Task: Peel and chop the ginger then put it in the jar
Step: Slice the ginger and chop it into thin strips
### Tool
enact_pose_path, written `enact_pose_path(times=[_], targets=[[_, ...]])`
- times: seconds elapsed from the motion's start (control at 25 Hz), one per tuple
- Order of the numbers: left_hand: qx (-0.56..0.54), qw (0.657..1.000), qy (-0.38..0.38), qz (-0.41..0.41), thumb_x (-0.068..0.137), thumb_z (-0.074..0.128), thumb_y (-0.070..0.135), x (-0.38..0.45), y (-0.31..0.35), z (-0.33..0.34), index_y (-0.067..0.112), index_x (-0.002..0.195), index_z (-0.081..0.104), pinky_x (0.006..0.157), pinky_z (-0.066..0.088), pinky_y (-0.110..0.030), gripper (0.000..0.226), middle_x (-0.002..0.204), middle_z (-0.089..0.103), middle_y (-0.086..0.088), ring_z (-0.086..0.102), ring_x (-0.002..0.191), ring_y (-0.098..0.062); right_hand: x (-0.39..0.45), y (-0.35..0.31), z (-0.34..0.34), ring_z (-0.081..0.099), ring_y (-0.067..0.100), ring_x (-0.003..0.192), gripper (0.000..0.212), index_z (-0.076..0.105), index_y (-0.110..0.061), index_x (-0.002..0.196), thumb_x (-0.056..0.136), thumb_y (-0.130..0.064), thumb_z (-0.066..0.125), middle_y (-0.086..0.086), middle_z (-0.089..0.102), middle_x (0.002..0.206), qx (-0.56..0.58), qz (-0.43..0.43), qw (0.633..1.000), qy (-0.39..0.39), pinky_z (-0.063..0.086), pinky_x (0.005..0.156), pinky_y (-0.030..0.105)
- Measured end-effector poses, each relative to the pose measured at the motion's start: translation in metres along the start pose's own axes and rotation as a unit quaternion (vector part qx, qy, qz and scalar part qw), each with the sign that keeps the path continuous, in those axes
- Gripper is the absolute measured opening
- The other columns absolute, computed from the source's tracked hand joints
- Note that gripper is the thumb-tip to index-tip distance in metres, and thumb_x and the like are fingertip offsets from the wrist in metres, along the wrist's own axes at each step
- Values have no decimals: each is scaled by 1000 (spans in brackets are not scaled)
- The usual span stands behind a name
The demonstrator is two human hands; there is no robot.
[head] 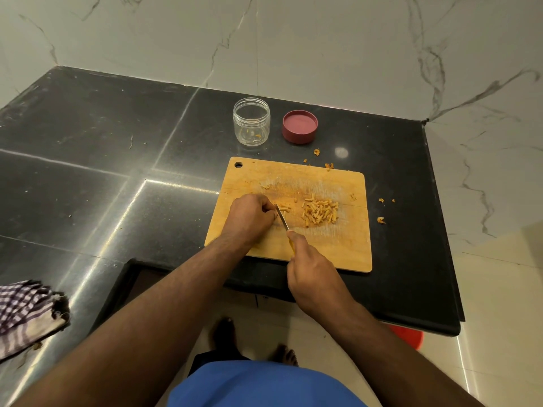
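Observation:
A wooden cutting board (346,248) lies on the black counter. A pile of chopped ginger strips (321,212) sits near its middle. My left hand (249,217) curls over a small piece of ginger (283,207) at the board's left side, fingertips pinching it down. My right hand (313,273) grips a knife by its yellow handle; the blade (282,217) rests against the ginger next to my left fingers. Beyond the board stands a clear open jar (251,121) holding a few ginger bits, with its maroon lid (300,126) lying to its right.
Ginger peel scraps (381,220) lie scattered on the black counter (117,148) right of and behind the board. A checked cloth (26,315) lies at the counter's left front edge. Marble walls close the back and right. A red object (408,336) sits on the floor below.

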State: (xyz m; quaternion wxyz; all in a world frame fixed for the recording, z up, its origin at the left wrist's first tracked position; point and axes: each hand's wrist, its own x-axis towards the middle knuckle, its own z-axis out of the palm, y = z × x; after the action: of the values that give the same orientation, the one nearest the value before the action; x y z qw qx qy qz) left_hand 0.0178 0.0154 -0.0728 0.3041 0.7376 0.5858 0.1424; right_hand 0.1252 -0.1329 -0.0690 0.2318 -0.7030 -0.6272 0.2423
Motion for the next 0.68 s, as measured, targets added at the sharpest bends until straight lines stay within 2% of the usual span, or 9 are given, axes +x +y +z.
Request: enact_pose_path(times=[0.08,0.16,0.4,0.48,0.6,0.68], targets=[[0,1000,2,1,92,66,18,0,0,0,17,101,77,60,38,-13,14,98,73,4,58,80,-6,4,0,4,56,19,81,49,28,-22,149,102,-16,37,4,60,106,-1,9,1000,-21,45,68,35],[-1,1000,3,2,92,65,18,0,0,0,16,102,77,59,36,-11,15,99,74,4,58,80,-7,9,1,5,57,23,85,51,25,-22,150,101,-16,35,7,60,110,4,20,999,-45,43,69,36],[-8,1000,7,-3,92,67,21,-1,0,0,17,99,77,60,40,-16,13,96,73,4,59,80,-7,-3,3,3,53,12,76,48,29,-25,149,103,-19,38,-2,56,95,31,21,998,-41,42,63,31],[-9,1000,7,-6,93,67,21,-2,1,1,17,99,76,65,43,-19,12,96,72,4,60,81,-7,-19,4,2,54,10,77,47,30,-27,149,103,-19,39,-5,57,98,47,28,998,-35,43,64,27],[-4,1000,-6,-7,94,65,19,-2,2,-2,17,104,75,71,45,-21,15,102,72,3,59,85,-8,-33,6,-3,58,9,86,48,31,-25,150,103,-16,39,-3,61,113,39,18,999,8,44,67,17],[4,1000,-23,-1,95,64,18,-1,3,-8,17,110,75,77,46,-21,19,111,72,1,60,92,-9,-32,7,-7,57,6,81,49,32,-24,150,103,-16,40,-7,60,103,37,20,998,35,44,62,16]])
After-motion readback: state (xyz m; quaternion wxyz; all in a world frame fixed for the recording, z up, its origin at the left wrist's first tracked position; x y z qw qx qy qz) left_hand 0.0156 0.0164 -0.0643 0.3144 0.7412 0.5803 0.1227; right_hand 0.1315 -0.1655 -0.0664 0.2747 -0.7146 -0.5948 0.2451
